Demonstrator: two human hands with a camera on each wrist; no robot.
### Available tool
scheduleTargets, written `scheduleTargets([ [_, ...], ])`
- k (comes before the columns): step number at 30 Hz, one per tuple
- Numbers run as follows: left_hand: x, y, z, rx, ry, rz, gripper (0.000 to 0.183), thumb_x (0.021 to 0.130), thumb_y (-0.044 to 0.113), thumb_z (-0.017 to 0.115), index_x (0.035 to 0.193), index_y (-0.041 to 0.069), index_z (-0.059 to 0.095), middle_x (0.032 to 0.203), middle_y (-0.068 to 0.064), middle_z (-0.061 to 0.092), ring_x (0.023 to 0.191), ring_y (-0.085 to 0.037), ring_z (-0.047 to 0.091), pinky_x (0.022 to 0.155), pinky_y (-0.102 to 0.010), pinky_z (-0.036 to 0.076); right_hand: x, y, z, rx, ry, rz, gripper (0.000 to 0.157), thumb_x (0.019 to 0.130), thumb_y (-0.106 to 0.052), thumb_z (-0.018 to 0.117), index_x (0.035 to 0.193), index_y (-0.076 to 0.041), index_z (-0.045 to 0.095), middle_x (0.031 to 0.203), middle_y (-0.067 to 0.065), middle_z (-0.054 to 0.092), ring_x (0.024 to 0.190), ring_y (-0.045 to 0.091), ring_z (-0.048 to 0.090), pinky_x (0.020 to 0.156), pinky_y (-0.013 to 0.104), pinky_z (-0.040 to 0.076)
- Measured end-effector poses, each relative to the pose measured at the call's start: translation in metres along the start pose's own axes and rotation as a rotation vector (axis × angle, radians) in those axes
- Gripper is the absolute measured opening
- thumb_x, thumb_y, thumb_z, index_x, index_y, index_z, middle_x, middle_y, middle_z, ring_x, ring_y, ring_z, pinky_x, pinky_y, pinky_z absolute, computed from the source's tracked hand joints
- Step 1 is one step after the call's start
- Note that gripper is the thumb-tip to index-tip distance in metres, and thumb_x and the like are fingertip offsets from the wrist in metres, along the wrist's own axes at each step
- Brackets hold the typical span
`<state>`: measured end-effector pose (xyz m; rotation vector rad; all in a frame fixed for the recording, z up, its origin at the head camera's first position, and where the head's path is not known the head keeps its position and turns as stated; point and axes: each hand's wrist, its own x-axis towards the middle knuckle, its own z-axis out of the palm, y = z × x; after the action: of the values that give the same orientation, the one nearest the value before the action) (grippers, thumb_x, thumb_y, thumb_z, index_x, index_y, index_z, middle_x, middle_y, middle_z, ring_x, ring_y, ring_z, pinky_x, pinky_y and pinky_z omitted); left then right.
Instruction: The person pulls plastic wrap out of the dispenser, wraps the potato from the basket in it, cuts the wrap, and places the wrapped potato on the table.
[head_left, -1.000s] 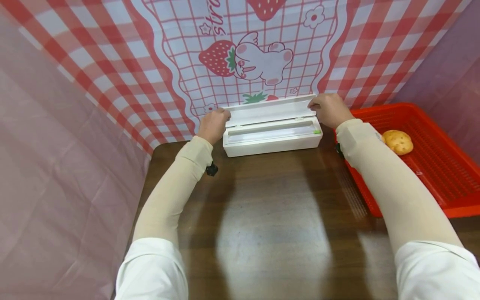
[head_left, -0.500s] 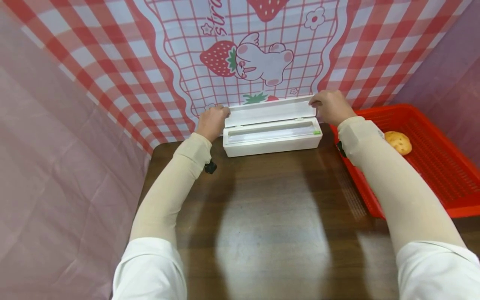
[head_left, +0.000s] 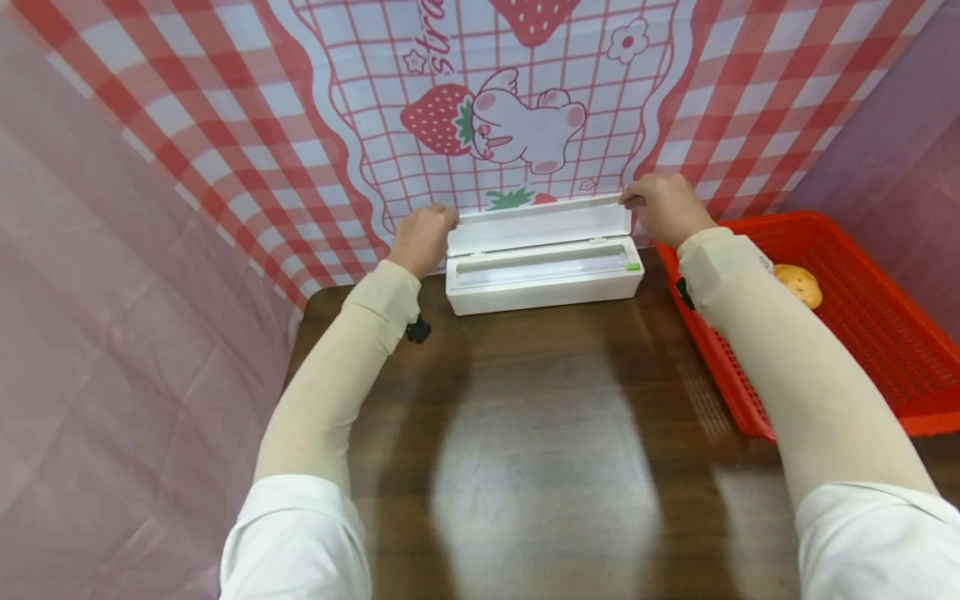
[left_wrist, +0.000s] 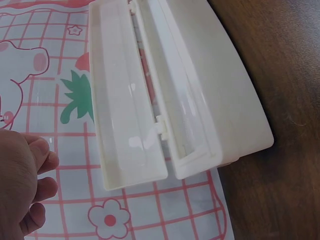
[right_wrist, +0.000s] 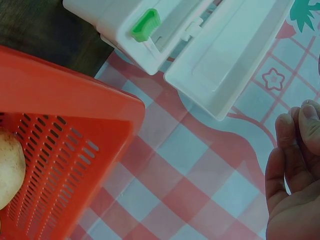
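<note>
A long white cling film dispenser stands at the back of the table, its hinged lid swung up against the cloth. Inside lies a pale roll of cling film, and a green slide cutter sits at the right end. By the lid's left end, my left hand has thumb and fingertips pinched together. My right hand pinches likewise at the lid's upper right corner. Both wrist views show the hands apart from the lid. Faint glints suggest clear film drawn up between them; its edges are hard to see.
A red perforated basket stands on the right, partly behind my right forearm, with a potato in it. Behind the dispenser hangs a red-checked strawberry cloth. The brown table reaches toward me.
Both hands have risen slightly, up and away from the dispenser, with fingers still pinched. The dispenser and its raised lid have stayed in place.
</note>
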<state>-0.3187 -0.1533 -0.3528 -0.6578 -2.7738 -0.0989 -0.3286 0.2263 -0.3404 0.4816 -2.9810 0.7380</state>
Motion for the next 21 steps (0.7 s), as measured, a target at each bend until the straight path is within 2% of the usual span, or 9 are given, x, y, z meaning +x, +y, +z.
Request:
scheduleTargets([
  [7,0.002,0.0,-0.008,-0.02,0.001,0.0,0.031,0.088,-0.015,0.056,0.108,0.001,0.072,0.106,-0.015,0.072,0.09,-0.031,0.069,0.074,-0.038,0.059,0.0,-0.002,-0.006,0.001,0.005,-0.001,0.035,0.098,0.003,0.055,0.132,-0.001,0.065,0.129,0.023,0.063,0.117,0.042,0.054,0.104,0.057,0.044],
  [17,0.002,0.001,-0.017,0.001,0.013,0.003,0.027,0.089,-0.012,0.056,0.106,0.002,0.072,0.104,-0.013,0.072,0.085,-0.029,0.069,0.071,-0.039,0.058,0.0,-0.005,-0.012,0.01,0.026,-0.01,0.033,0.1,0.002,0.053,0.131,0.0,0.065,0.127,0.024,0.064,0.116,0.041,0.057,0.104,0.057,0.044],
  [21,0.003,0.001,-0.019,0.001,0.015,0.003,0.025,0.09,-0.011,0.057,0.106,0.002,0.072,0.104,-0.013,0.072,0.087,-0.028,0.069,0.074,-0.039,0.058,0.001,-0.006,-0.013,0.002,0.023,-0.009,0.035,0.1,0.002,0.052,0.132,0.0,0.064,0.128,0.024,0.063,0.117,0.042,0.055,0.104,0.057,0.043],
])
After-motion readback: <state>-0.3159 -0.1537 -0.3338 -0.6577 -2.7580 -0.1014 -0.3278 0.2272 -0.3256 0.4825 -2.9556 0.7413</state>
